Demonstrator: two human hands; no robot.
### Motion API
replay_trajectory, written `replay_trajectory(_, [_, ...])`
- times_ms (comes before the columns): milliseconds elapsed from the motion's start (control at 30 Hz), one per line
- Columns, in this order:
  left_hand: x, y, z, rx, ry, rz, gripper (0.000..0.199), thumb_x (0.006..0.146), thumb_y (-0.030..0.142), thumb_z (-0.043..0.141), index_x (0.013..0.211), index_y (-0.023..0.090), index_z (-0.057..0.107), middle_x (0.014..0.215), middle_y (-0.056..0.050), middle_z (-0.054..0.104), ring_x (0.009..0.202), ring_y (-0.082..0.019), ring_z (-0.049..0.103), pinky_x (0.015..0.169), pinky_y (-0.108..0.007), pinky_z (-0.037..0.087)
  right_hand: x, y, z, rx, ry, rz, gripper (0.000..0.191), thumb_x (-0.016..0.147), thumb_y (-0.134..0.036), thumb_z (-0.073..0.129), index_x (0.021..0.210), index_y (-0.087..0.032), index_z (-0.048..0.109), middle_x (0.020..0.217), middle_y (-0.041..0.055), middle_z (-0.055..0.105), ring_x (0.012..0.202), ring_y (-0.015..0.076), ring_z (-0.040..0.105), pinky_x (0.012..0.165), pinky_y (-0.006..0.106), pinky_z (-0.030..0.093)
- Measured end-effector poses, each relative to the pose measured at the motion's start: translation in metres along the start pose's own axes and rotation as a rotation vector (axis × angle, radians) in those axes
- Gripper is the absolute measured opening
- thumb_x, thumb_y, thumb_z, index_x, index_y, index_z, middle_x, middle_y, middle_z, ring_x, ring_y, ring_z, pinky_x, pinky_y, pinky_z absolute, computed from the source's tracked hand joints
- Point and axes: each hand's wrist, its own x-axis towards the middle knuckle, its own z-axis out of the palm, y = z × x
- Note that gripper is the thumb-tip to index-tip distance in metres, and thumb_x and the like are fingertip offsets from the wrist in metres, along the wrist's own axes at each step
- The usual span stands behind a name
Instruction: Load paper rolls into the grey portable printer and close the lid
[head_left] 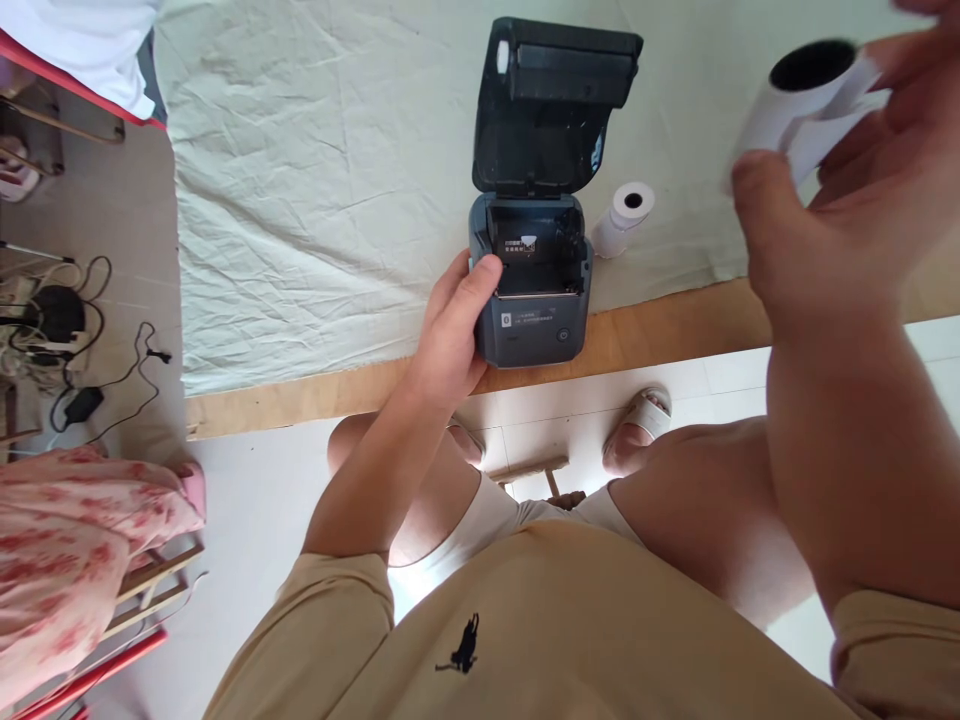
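Note:
A dark grey portable label printer (532, 330) sits at the near edge of the cloth-covered table, its lid (544, 130) swung up and back. The paper bay inside shows no roll, only a small white scrap or mark. My left hand (457, 315) grips the printer's left side, thumb on the rim of the bay. Up at the right, my right hand (840, 190) holds a white paper roll (769, 120) with a wide dark core, its loose end partly unwound; some fingers are blurred. Just right of the printer, a smaller white paper roll (626, 220) stands on the cloth.
A pale green wrinkled cloth (315, 200) covers the table, with a bare wooden edge (360, 388) in front. Cables and a black adapter (82, 405) lie on the left, above a pink floral fabric (60, 560). My legs and sandals are below the table edge.

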Motion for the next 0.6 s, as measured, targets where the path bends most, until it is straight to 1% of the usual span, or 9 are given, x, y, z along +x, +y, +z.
replay_trajectory(67, [-0.001,-0.001,-0.003,0.026,-0.019,-0.004,0.027,0.107,0.055,0.078,0.108,0.028,0.081,0.106,-0.002,0.09,0.148,-0.032,0.081,0.116,-0.043,0.074,0.0,-0.029,0.006,0.088,0.023,-0.096,0.063,0.08,-0.052,0.082,0.138,-0.029,0.076,0.133,0.0139,0.075,0.099,0.0312,0.074,0.063,0.042,0.051])
replay_trajectory(100, [-0.001,-0.002,-0.004,0.034,-0.022,-0.006,0.027,0.105,0.054,0.08,0.108,0.028,0.081,0.105,-0.002,0.09,0.145,-0.033,0.083,0.114,-0.042,0.074,-0.002,-0.046,0.01,0.12,0.048,-0.111,0.057,0.08,-0.048,0.081,0.134,-0.029,0.077,0.124,0.011,0.078,0.095,0.03,0.074,0.067,0.043,0.053])
replay_trajectory(167, [-0.001,-0.004,-0.005,0.032,-0.02,0.008,0.026,0.105,0.053,0.081,0.107,0.027,0.081,0.104,-0.002,0.089,0.14,-0.032,0.084,0.109,-0.041,0.075,-0.006,-0.078,0.019,0.098,-0.116,-0.115,0.038,0.085,-0.029,0.078,0.123,-0.032,0.076,0.117,0.0043,0.085,0.096,0.028,0.082,0.08,0.045,0.062])
replay_trajectory(200, [0.0,-0.004,-0.005,0.025,-0.022,0.023,0.026,0.105,0.052,0.081,0.106,0.026,0.08,0.104,-0.003,0.089,0.139,-0.032,0.085,0.107,-0.041,0.075,-0.009,-0.09,0.024,0.065,-0.167,-0.145,0.03,0.087,-0.023,0.075,0.115,-0.033,0.074,0.112,0.0005,0.087,0.096,0.0262,0.084,0.081,0.044,0.064])
replay_trajectory(267, [0.001,-0.005,-0.006,0.011,-0.029,0.054,0.027,0.104,0.052,0.08,0.104,0.025,0.079,0.105,-0.003,0.089,0.141,-0.033,0.084,0.105,-0.04,0.075,-0.013,-0.104,0.034,-0.051,-0.242,-0.168,0.026,0.09,-0.014,0.068,0.108,-0.033,0.07,0.111,-0.0039,0.09,0.092,0.0229,0.085,0.084,0.042,0.065])
replay_trajectory(333, [0.001,-0.006,-0.007,0.007,-0.053,0.062,0.029,0.103,0.053,0.082,0.104,0.024,0.078,0.106,-0.004,0.088,0.143,-0.034,0.082,0.104,-0.04,0.075,-0.015,-0.101,0.042,-0.171,-0.278,-0.189,0.029,0.092,-0.01,0.066,0.108,-0.033,0.069,0.112,-0.0045,0.091,0.09,0.0221,0.085,0.087,0.043,0.065])
replay_trajectory(400, [0.0,-0.005,-0.008,0.008,-0.087,0.045,0.029,0.102,0.052,0.083,0.108,0.024,0.079,0.107,-0.005,0.088,0.144,-0.035,0.081,0.104,-0.041,0.074,-0.015,-0.09,0.046,-0.22,-0.295,-0.227,0.029,0.093,-0.008,0.067,0.108,-0.033,0.069,0.116,-0.0038,0.091,0.095,0.0225,0.086,0.09,0.043,0.063])
replay_trajectory(500, [-0.002,-0.004,-0.008,-0.008,-0.117,0.023,0.028,0.102,0.05,0.083,0.11,0.023,0.079,0.105,-0.006,0.087,0.142,-0.036,0.082,0.103,-0.044,0.073,-0.012,-0.075,0.047,-0.141,-0.293,-0.349,0.025,0.097,-0.007,0.072,0.104,-0.031,0.07,0.122,-0.0049,0.091,0.103,0.0215,0.087,0.086,0.041,0.059])
replay_trajectory(600, [-0.002,-0.006,-0.008,-0.028,-0.14,0.027,0.028,0.106,0.05,0.077,0.112,0.023,0.079,0.107,-0.007,0.087,0.138,-0.035,0.083,0.101,-0.043,0.072,-0.011,-0.074,0.041,-0.07,-0.284,-0.409,0.024,0.1,-0.007,0.071,0.101,-0.031,0.07,0.116,-0.0055,0.09,0.1,0.0224,0.085,0.082,0.042,0.055])
